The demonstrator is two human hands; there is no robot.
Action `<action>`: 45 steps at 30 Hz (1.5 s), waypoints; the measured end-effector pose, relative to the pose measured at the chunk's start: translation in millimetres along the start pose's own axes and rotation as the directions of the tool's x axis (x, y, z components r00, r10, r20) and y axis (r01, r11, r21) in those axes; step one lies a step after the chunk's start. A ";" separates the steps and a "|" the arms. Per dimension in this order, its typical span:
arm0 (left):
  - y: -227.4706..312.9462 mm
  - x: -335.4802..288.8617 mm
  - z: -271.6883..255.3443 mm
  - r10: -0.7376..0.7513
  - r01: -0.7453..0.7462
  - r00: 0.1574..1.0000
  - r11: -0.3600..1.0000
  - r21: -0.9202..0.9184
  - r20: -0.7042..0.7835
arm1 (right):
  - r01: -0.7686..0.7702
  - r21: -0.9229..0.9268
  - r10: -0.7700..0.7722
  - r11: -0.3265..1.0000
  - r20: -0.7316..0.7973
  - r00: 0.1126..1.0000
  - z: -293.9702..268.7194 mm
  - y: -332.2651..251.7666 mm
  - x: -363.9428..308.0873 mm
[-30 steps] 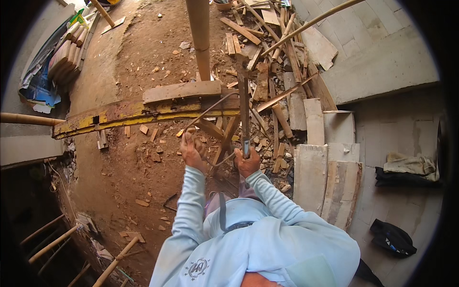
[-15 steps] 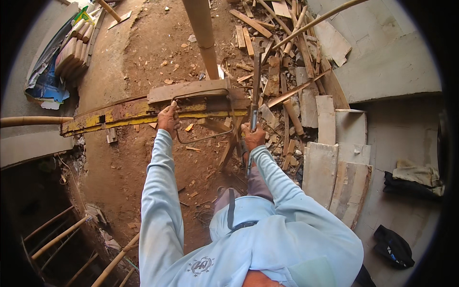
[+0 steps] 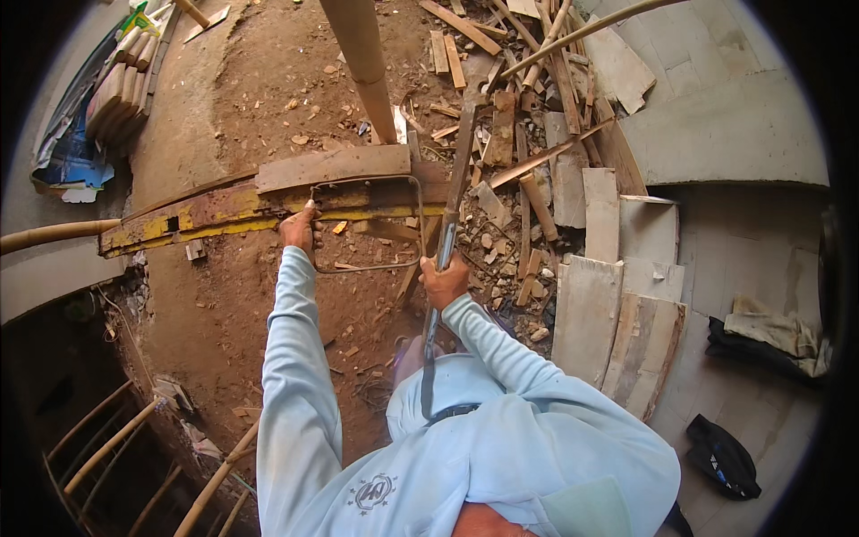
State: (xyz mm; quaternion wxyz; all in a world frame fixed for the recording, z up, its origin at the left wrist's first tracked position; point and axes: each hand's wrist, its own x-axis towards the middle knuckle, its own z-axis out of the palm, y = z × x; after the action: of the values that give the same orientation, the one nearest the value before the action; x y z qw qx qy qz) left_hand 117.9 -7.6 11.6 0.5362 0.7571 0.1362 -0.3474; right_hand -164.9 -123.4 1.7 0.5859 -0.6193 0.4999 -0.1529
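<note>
My left hand (image 3: 299,227) pinches a corner of a thin metal rod bent into a rectangular loop, like a rebar stirrup (image 3: 367,268). The loop lies over the near edge of a worn, yellow-painted beam (image 3: 201,217). In my right hand (image 3: 445,279) is a long metal bar (image 3: 446,234), slanting from the beam's right end down toward my waist. My right fist is closed round it, just right of the loop's side. A short brown board (image 3: 335,170) sits on top of the beam. Whether the bar's far part touches the rod cannot be made out.
A thick bamboo pole (image 3: 358,63) rises behind the beam. Scrap wood (image 3: 510,125) and rubble lie to the right, beside pale boards (image 3: 586,309). A dark pit with bamboo poles (image 3: 107,445) is at lower left. A black cap-like item (image 3: 723,456) rests on the right ledge.
My right hand has come nearer and leftward with the bar, whose near end now tilts toward my waist. My left hand still grips the stirrup. The whole view has shifted slightly.
</note>
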 end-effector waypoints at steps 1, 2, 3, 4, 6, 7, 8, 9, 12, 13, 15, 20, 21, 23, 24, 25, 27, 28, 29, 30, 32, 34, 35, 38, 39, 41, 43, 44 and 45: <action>1.4 0.6 1.0 -0.013 0.013 1.000 1.000 0.022 -0.014 | -0.008 0.029 0.009 1.000 -0.015 1.000 1.1 -3.7 -5.0; 1.8 1.9 1.8 -0.027 0.028 0.999 0.999 0.043 -0.029 | -0.021 0.040 0.021 0.999 -0.005 1.000 1.5 -6.9 -3.9; 1.6 3.6 1.8 -0.056 0.056 0.998 0.998 0.031 -0.022 | -0.035 0.050 0.035 0.998 0.005 0.999 2.0 -9.9 -0.5; 1.2 4.3 1.8 -0.084 0.084 0.996 0.996 0.022 -0.011 | -0.049 0.061 0.048 0.997 0.012 0.999 1.4 -11.0 1.9; -1.2 6.0 5.3 -0.144 0.144 0.990 0.990 0.001 0.003 | -0.079 0.052 0.079 0.995 0.009 0.997 2.5 2.5 8.7; 0.6 7.1 7.8 -0.172 0.172 0.985 0.985 -0.014 0.001 | -0.104 0.083 0.103 0.991 0.014 0.995 3.1 4.6 10.8; 6.1 7.0 6.8 -0.194 0.194 0.981 0.980 -0.033 -0.006 | -0.125 0.116 0.123 0.985 0.027 0.992 4.5 5.8 11.9; -6.0 24.5 5.5 -0.186 0.188 0.977 0.982 0.005 -0.108 | -0.141 0.186 0.136 0.972 0.041 0.990 8.2 17.7 15.2; -19.2 16.1 21.8 0.018 0.023 0.937 0.993 0.112 -0.349 | -0.203 0.163 0.205 0.965 0.007 0.979 6.3 0.0 11.3; -22.4 10.0 30.7 0.166 -0.098 0.916 0.975 0.199 -0.364 | -0.193 0.140 0.195 0.971 -0.003 0.981 4.2 6.5 13.8; -39.0 15.7 29.1 0.232 -0.097 0.838 0.954 0.284 -0.494 | -0.212 0.189 0.212 0.959 0.019 0.977 4.6 -2.7 9.4; -27.4 -19.6 26.7 0.293 -0.148 0.762 0.947 0.285 -0.578 | -0.343 0.198 0.342 0.918 0.043 0.939 2.8 -6.4 5.3; -28.7 -26.1 18.2 0.235 -0.167 0.754 0.972 0.167 -0.613 | -0.312 0.142 0.314 0.939 0.009 0.949 4.8 3.2 8.4; -30.2 -55.6 13.4 0.180 -0.210 0.756 0.977 0.028 -0.629 | -0.328 0.097 0.330 0.940 -0.008 0.944 9.1 18.8 15.9; -32.8 -73.2 18.6 0.159 -0.155 0.743 0.986 0.065 -0.650 | -0.336 0.075 0.338 0.939 -0.018 0.941 11.0 28.0 20.2; -42.8 -91.7 31.0 0.028 -0.128 0.824 0.982 -0.138 -0.566 | -0.301 0.082 0.305 0.950 -0.044 0.951 15.1 49.6 27.5; -77.1 -103.3 45.0 0.043 -0.200 0.866 0.943 -0.267 -0.498 | -0.300 0.128 0.305 0.945 -0.023 0.952 11.1 23.2 19.4; -100.4 -94.9 48.0 0.179 -0.319 0.834 0.929 -0.190 -0.521 | -0.298 0.149 0.304 0.943 -0.018 0.953 10.3 11.3 14.9; -122.4 -75.7 52.8 0.164 -0.393 0.775 0.881 -0.262 -0.611 | -0.279 0.146 0.284 0.949 -0.011 0.959 11.0 11.6 12.7; -123.6 -80.4 65.8 0.062 -0.309 0.801 0.895 -0.322 -0.596 | -0.301 0.140 0.309 0.943 -0.039 0.950 9.1 18.2 12.1; -105.1 -99.0 92.0 -0.121 -0.169 0.817 0.885 -0.435 -0.564 | -0.320 0.146 0.333 0.936 -0.073 0.940 14.5 20.0 18.2; -133.0 -80.9 95.7 -0.103 -0.059 0.976 0.725 -0.686 -0.193 | -0.263 0.178 0.279 0.948 -0.076 0.957 20.0 24.8 20.8; -136.1 -77.8 96.7 -0.086 -0.008 0.992 0.702 -0.712 -0.096 | -0.256 0.131 0.266 0.958 -0.068 0.962 18.7 35.8 25.5; -135.5 -79.7 89.8 -0.114 0.049 0.992 0.753 -0.656 -0.057 | -0.267 0.299 0.288 0.916 -0.028 0.957 20.6 25.9 18.6; -129.8 -83.5 98.3 -0.247 0.061 0.930 0.833 -0.550 -0.272 | -0.293 0.276 0.313 0.915 -0.029 0.949 19.2 22.0 20.5; -119.5 -119.4 94.3 0.194 -0.066 0.805 0.968 0.240 -0.561 | -0.351 0.230 0.367 0.908 -0.027 0.930 10.6 10.5 17.0; -131.3 -143.9 85.6 0.782 -0.391 0.469 0.601 0.697 -0.411 | -0.323 0.275 0.349 0.906 -0.050 0.936 12.5 11.7 13.2; -135.2 -136.4 84.8 0.787 -0.527 0.580 0.561 0.639 -0.212 | -0.312 0.290 0.342 0.905 -0.059 0.938 13.8 13.0 9.5; -134.5 -122.2 84.9 0.768 -0.647 0.640 0.534 0.544 0.008 | -0.299 0.253 0.321 0.920 -0.049 0.946 15.8 12.5 12.2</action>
State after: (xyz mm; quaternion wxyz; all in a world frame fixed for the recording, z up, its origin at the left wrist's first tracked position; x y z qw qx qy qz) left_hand -80.4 -12.0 -18.4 0.3953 0.8919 -0.2178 -0.0296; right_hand -152.7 -121.8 -18.4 0.6509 -0.4485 0.5950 -0.1455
